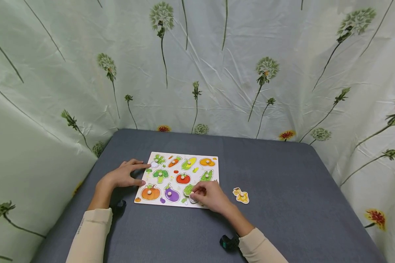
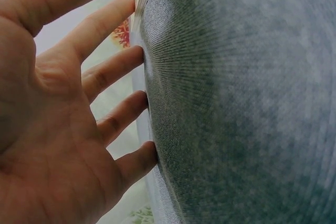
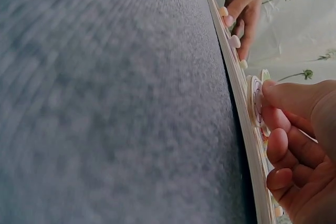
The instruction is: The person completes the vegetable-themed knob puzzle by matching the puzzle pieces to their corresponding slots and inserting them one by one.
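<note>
A white wooden vegetable peg puzzle board lies flat on the table, with knobbed pieces set in it. Its left edge is touched by my left hand, fingers spread and fairly straight; the left wrist view shows that palm. Over the board's lower right part, my right hand pinches a puzzle piece between thumb and fingers. This piece has a green leafy top and a pale body, partly hidden by the fingers; it looks tilted against the board. A loose yellow puzzle piece lies right of the board.
The table wears a dark grey cloth. A white curtain with dandelion prints hangs behind and beside it. Tomato, eggplant and pumpkin pieces sit on the board. A dark wrist camera is by the right sleeve.
</note>
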`<state>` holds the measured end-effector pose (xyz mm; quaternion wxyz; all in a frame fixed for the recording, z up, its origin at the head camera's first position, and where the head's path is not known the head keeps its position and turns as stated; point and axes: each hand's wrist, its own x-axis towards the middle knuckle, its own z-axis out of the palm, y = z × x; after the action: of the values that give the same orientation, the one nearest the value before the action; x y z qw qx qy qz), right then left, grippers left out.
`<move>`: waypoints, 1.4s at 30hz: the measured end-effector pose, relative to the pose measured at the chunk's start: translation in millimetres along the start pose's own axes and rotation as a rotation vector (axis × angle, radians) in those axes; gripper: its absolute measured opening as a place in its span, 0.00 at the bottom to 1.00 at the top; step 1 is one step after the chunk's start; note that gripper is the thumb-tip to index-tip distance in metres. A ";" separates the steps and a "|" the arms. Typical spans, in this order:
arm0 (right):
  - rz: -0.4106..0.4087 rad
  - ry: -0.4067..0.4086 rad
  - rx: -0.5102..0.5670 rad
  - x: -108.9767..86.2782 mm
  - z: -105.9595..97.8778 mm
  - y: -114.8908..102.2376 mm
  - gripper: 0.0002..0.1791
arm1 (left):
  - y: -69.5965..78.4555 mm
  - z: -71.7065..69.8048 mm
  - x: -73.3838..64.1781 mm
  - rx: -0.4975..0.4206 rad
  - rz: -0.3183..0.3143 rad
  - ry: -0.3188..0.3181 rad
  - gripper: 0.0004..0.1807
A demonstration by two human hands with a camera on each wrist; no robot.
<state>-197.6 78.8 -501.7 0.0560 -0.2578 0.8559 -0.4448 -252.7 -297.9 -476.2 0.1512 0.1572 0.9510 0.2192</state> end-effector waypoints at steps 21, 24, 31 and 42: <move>0.050 -0.001 -0.045 2.0 4.4 -2.3 0.04 | -0.2 -0.7 0.1 -0.012 0.015 -0.003 0.43; 0.049 -0.002 -0.044 2.0 4.7 -2.6 0.04 | -0.2 -0.6 0.0 -0.018 0.011 -0.005 0.43; 0.054 -0.013 -0.057 1.8 5.9 -3.0 0.04 | -0.4 -2.1 -1.4 -0.011 0.012 -0.004 0.43; 0.044 -0.005 -0.053 -0.4 5.8 -3.2 0.05 | -1.7 -0.6 0.6 -0.008 0.026 -0.004 0.44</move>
<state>-194.2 73.2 -502.7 0.0612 -0.2414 0.8727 -0.4200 -253.8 -299.4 -476.7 0.1508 0.1694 0.9477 0.2246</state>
